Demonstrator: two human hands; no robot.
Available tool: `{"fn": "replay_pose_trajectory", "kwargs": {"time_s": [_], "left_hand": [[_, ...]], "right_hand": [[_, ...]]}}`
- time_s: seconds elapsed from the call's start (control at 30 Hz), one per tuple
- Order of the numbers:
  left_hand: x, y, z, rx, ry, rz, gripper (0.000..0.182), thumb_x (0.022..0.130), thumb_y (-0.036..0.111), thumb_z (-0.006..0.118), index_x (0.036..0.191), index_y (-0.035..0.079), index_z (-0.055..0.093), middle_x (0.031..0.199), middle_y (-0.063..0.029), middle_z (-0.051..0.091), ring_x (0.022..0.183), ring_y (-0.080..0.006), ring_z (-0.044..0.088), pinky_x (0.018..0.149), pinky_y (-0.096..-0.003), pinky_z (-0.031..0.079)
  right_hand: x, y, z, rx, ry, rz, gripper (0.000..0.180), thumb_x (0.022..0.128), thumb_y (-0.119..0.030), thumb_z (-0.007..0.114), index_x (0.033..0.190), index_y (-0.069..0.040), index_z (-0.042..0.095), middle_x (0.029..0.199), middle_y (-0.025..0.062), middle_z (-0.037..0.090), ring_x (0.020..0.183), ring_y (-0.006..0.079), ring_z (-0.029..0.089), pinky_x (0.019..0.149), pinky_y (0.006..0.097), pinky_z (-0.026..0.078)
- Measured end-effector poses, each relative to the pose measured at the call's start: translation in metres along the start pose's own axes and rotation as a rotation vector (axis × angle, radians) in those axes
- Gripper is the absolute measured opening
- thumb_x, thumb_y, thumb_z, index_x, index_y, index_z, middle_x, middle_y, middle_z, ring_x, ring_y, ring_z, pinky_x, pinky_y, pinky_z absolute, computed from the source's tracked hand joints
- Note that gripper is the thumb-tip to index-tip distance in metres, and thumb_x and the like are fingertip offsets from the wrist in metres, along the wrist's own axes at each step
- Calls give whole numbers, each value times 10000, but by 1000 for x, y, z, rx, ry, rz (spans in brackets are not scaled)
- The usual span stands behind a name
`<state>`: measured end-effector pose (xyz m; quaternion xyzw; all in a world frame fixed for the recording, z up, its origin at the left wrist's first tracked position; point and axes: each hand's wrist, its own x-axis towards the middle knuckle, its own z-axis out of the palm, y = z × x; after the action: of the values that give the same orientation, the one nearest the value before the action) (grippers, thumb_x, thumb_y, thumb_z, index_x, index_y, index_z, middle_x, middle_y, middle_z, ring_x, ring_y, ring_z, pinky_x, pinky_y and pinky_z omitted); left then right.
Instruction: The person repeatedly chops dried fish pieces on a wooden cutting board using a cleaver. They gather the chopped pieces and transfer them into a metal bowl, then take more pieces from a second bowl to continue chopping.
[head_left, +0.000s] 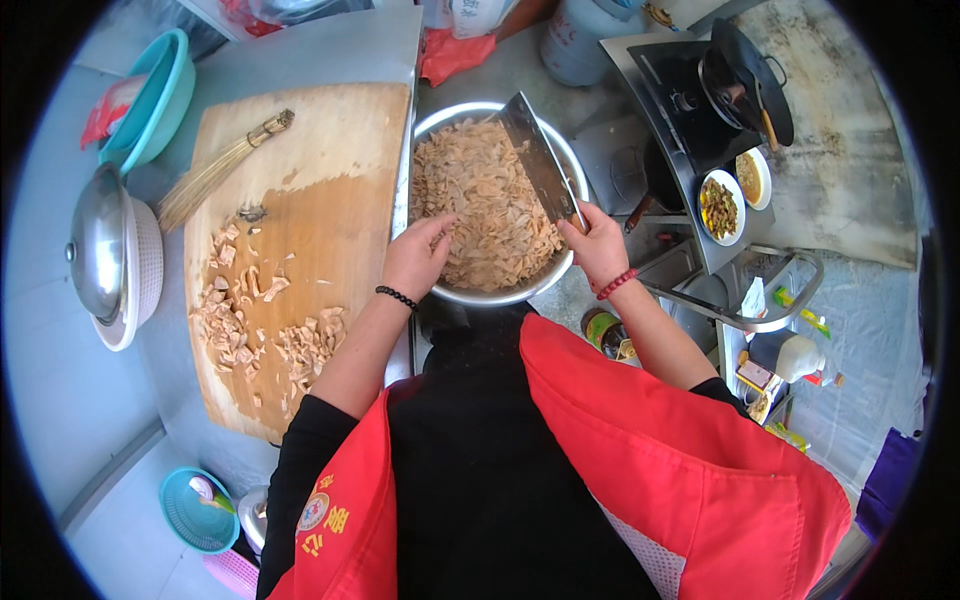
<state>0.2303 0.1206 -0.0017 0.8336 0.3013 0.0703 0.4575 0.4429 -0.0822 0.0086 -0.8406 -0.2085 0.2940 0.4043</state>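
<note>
My right hand (596, 244) grips a broad cleaver (544, 161), its blade tilted over the right side of a large steel bowl (553, 283). Thin pale-brown slices (487, 202) of food heap up inside the bowl. At the bowl's left rim is my left hand (421, 253), thumb and fingertips close together; whether a piece is between them I cannot tell. Left of the bowl lies a wooden cutting board (330, 232). Chopped pieces of the same colour (225, 330) are scattered on its lower part, and a straw brush (225, 169) lies across its upper left edge.
A lidded colander (142, 255) and a turquoise basin (161, 112) stand left of the board. To the right are a stove (667, 97) with a black wok (742, 82), a plate of food (721, 208), and a bottle (606, 330) near my right forearm. A gas cylinder (589, 41) stands beyond the bowl.
</note>
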Motion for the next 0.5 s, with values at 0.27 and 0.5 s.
{"fn": "replay_pose_trajectory", "kwargs": {"time_s": [0.27,0.5], "left_hand": [[53,-26,55,250,-170,-24,231,896,175,559,1044,103,719,1019,-187,679,967,-359,655,831,-462,535],[141,-65,124,514,-194,-78,217,886,128,585,1035,60,728,1107,-196,650,1049,-357,638,889,-455,532]], "right_hand": [[-28,24,1,98,-24,206,313,894,-193,706,1157,-26,666,690,22,610,527,97,563,490,279,468],[-56,63,3,163,19,308,344,901,-177,719,1205,-25,663,647,-5,575,504,77,539,464,263,458]]}}
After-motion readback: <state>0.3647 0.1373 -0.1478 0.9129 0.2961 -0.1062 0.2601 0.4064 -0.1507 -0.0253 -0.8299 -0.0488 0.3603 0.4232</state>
